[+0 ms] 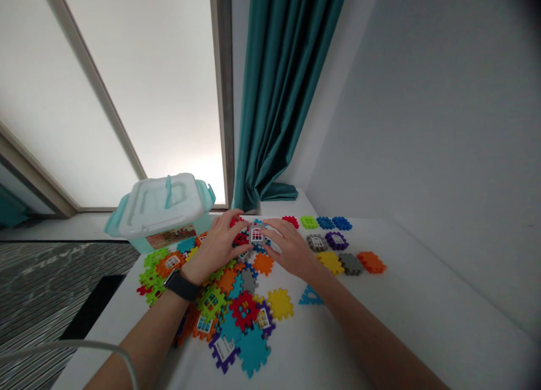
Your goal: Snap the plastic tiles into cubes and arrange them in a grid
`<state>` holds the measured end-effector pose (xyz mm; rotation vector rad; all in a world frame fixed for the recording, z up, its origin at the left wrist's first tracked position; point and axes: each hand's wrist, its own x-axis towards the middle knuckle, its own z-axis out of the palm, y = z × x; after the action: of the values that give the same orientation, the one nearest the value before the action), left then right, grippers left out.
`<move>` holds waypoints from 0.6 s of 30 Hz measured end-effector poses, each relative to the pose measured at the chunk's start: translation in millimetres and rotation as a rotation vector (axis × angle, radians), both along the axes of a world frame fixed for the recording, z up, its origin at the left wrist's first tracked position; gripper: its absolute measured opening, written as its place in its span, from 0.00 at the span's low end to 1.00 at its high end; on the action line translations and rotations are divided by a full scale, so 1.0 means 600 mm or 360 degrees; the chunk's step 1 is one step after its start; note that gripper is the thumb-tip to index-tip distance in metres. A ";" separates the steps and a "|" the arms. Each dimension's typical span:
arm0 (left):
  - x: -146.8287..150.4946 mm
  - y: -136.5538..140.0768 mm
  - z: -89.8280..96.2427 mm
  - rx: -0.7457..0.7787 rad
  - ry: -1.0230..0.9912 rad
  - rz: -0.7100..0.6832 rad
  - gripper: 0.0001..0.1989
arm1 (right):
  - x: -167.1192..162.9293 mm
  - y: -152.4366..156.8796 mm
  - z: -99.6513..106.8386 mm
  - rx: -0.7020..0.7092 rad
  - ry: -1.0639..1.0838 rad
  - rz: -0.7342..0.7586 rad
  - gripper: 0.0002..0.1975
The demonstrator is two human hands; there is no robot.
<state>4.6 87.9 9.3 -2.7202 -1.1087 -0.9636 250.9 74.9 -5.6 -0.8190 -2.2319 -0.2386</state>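
A grey square interlocking tile with a white window grid (256,235) is between my two hands, above other tiles. My left hand (222,238), a dark watch on its wrist, has its thumb and finger at the tile's left edge. The fingers of my right hand (289,248) grip its right side. Red tiles (240,239) show between my left thumb and fingers. Just below lies an orange tile (263,264). A pile of mixed tiles, with a green window tile (212,302) and a red one (244,311), spreads beneath my left wrist and forearm.
A lidded clear box (163,201) with turquoise handles stands at the back left. Right of my hands, tiles lie in rows: blue (342,224), purple (337,241), yellow (330,262), orange (372,262). A blue triangle (310,296) lies near my right forearm. A cable (84,343) crosses the lower left.
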 end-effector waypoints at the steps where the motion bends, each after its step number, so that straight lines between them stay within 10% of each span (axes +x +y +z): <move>1: 0.001 0.001 -0.001 -0.0025 -0.0030 -0.0004 0.23 | 0.001 0.001 0.000 0.0009 0.0010 0.0001 0.15; 18: 0.008 0.002 0.017 -0.0527 -0.0365 -0.0292 0.09 | -0.014 -0.006 0.016 -0.0544 0.0554 -0.0102 0.09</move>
<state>9.6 89.2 19.4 -3.0827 -1.1618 -1.2464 242.5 71.2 4.1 -1.0265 -1.9417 0.2476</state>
